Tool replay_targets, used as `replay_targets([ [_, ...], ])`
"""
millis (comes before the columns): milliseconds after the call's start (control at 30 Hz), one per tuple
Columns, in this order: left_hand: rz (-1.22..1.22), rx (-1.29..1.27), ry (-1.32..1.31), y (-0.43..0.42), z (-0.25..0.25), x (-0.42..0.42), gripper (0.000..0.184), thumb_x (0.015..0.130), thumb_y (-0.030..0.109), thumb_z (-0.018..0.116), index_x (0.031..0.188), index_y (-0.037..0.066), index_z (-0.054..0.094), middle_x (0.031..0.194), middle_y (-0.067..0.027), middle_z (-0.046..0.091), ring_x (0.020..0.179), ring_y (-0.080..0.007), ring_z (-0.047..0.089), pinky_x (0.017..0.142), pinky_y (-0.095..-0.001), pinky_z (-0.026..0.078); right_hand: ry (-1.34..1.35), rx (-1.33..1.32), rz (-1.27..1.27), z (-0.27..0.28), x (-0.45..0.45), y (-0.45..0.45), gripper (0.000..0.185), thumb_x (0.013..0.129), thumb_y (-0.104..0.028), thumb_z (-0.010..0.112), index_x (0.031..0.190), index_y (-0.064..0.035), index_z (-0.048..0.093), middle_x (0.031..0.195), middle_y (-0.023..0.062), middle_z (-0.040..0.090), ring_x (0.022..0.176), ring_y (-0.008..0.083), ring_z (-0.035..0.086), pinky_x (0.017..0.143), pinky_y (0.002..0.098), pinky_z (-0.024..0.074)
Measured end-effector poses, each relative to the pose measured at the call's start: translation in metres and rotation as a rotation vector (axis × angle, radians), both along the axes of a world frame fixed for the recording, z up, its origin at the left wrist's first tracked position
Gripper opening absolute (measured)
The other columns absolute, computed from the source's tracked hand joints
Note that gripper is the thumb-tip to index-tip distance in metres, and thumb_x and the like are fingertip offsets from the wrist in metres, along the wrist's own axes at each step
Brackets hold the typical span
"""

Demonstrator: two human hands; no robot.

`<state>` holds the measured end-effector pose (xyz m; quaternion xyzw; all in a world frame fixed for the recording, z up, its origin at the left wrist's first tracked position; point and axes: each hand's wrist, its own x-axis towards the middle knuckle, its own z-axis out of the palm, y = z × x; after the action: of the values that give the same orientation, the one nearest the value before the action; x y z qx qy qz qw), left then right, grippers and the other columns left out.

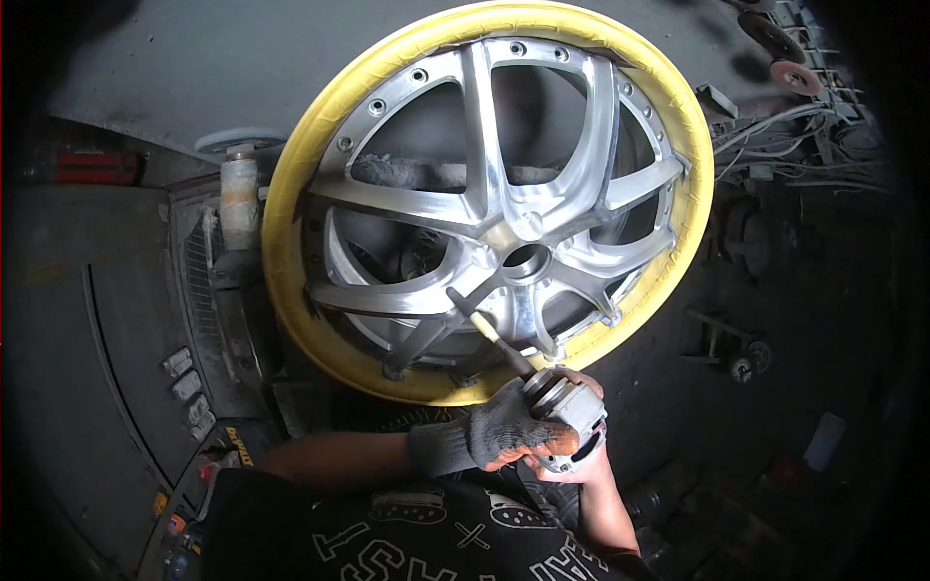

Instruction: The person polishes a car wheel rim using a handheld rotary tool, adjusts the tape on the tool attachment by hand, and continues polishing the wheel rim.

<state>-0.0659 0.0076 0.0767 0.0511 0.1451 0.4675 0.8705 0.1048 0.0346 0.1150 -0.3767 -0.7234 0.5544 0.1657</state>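
Note:
A large alloy wheel point(523, 218) with polished silver spokes stands in front of me, tilted, its outer rim wrapped in yellow tape point(281, 261). Both hands hold a silver-grey die grinder point(581, 407) below the wheel's lower edge. My left hand point(513, 426), in a grey and orange work glove, is wrapped round the tool's body near its front. My right hand point(586, 465) grips the body from the right and beneath, partly hidden by it. The grinder's long shaft point(489, 334) reaches up left, its dark tip at a lower-left spoke; whether they touch I cannot tell.
A wrapped roller-like post point(239, 203) stands left of the wheel. Several small pale blocks point(186, 387) lie at the left. Cables point(785, 131) and abrasive discs point(794, 77) are at the upper right. A pale rectangular object point(823, 443) lies lower right.

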Motion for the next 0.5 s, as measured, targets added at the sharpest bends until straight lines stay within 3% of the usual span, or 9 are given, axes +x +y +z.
replay_targets([
  [33, -0.001, 0.002, 0.004, 0.004, 0.005, -0.003, 0.082, 0.062, 0.035, 0.090, 0.129, 0.005, 0.054, 0.122, -0.0082, 0.058, 0.113, -0.0174, 0.055, 0.093, -0.0344, 0.049, -0.002, 0.058, 0.071, -0.001, 0.001, 0.002, 0.108, 0.048, -0.026, 0.090, 0.138, 0.0016, 0.038, 0.133, 0.0148, 0.049, 0.121, 0.0259, 0.051, 0.105, 0.0426, 0.0393],
  [67, -0.015, -0.008, -0.065, 0.011, 0.012, -0.008, 0.068, 0.067, 0.024, 0.085, 0.124, 0.004, 0.055, 0.114, -0.0062, 0.059, 0.105, -0.0147, 0.056, 0.089, -0.0328, 0.048, 0.023, -0.006, 0.004, -0.001, 0.003, 0.000, 0.108, 0.048, -0.026, 0.090, 0.139, 0.0014, 0.038, 0.132, 0.0152, 0.050, 0.120, 0.0257, 0.052, 0.105, 0.0429, 0.0389],
  [100, -0.029, -0.019, -0.136, 0.015, 0.016, -0.009, 0.054, 0.072, 0.012, 0.081, 0.120, 0.003, 0.056, 0.105, -0.0041, 0.061, 0.098, -0.0120, 0.056, 0.085, -0.0312, 0.048, 0.052, -0.084, -0.131, 0.001, 0.002, -0.003, 0.095, 0.050, -0.020, 0.090, 0.132, 0.0014, 0.047, 0.123, 0.0138, 0.058, 0.113, 0.0245, 0.058, 0.101, 0.0405, 0.0434],
  [133, 0.015, 0.022, -0.098, 0.017, 0.010, -0.002, 0.050, 0.072, 0.012, 0.080, 0.116, 0.004, 0.057, 0.105, -0.0038, 0.061, 0.098, -0.0114, 0.057, 0.086, -0.0310, 0.047, 0.093, -0.156, -0.270, 0.002, 0.002, -0.006, 0.083, 0.051, -0.015, 0.089, 0.125, 0.0013, 0.056, 0.115, 0.0124, 0.066, 0.105, 0.0232, 0.064, 0.097, 0.0382, 0.0479],
  [200, 0.009, 0.096, -0.005, 0.023, 0.000, 0.006, 0.043, 0.074, 0.018, 0.079, 0.110, 0.006, 0.060, 0.102, -0.0030, 0.062, 0.095, -0.0105, 0.058, 0.084, -0.0305, 0.047, -0.125, -0.197, -0.160, -0.004, 0.028, -0.010, 0.083, 0.053, -0.009, 0.089, 0.126, 0.0019, 0.052, 0.112, 0.0113, 0.066, 0.102, 0.0185, 0.064, 0.092, 0.0362, 0.0507],
  [300, -0.007, 0.096, 0.022, 0.035, 0.000, 0.010, 0.039, 0.076, 0.023, 0.079, 0.107, 0.007, 0.063, 0.100, -0.0023, 0.063, 0.094, -0.0105, 0.059, 0.083, -0.0307, 0.048, -0.165, -0.290, -0.178, -0.011, 0.041, -0.005, 0.081, 0.053, -0.007, 0.089, 0.124, 0.0023, 0.050, 0.109, 0.0105, 0.066, 0.096, 0.0164, 0.065, 0.086, 0.0343, 0.0537],
  [367, 0.017, 0.052, -0.034, 0.038, 0.001, 0.014, 0.065, 0.073, 0.027, 0.082, 0.126, 0.001, 0.055, 0.107, -0.0044, 0.060, 0.097, -0.0093, 0.057, 0.077, -0.0263, 0.050, -0.151, -0.340, -0.202, -0.013, 0.043, -0.001, 0.080, 0.054, -0.006, 0.089, 0.123, 0.0023, 0.050, 0.108, 0.0102, 0.066, 0.094, 0.0157, 0.066, 0.084, 0.0337, 0.0547],
  [433, 0.017, 0.029, -0.053, 0.039, 0.000, 0.015, 0.060, 0.073, 0.025, 0.081, 0.123, 0.001, 0.056, 0.106, -0.0040, 0.061, 0.096, -0.0089, 0.057, 0.078, -0.0260, 0.049, -0.140, -0.346, -0.210, -0.015, 0.044, 0.001, 0.081, 0.053, -0.006, 0.088, 0.124, 0.0018, 0.050, 0.107, 0.0102, 0.066, 0.094, 0.0158, 0.066, 0.084, 0.0339, 0.0547],
  [500, 0.049, 0.114, -0.049, 0.040, -0.006, 0.020, 0.042, 0.078, 0.027, 0.080, 0.110, 0.006, 0.064, 0.097, -0.0024, 0.064, 0.088, -0.0095, 0.059, 0.079, -0.0285, 0.048, -0.139, -0.324, -0.202, -0.016, 0.046, 0.003, 0.081, 0.053, -0.006, 0.088, 0.124, 0.0014, 0.049, 0.107, 0.0102, 0.066, 0.094, 0.0159, 0.066, 0.084, 0.0340, 0.0547],
])
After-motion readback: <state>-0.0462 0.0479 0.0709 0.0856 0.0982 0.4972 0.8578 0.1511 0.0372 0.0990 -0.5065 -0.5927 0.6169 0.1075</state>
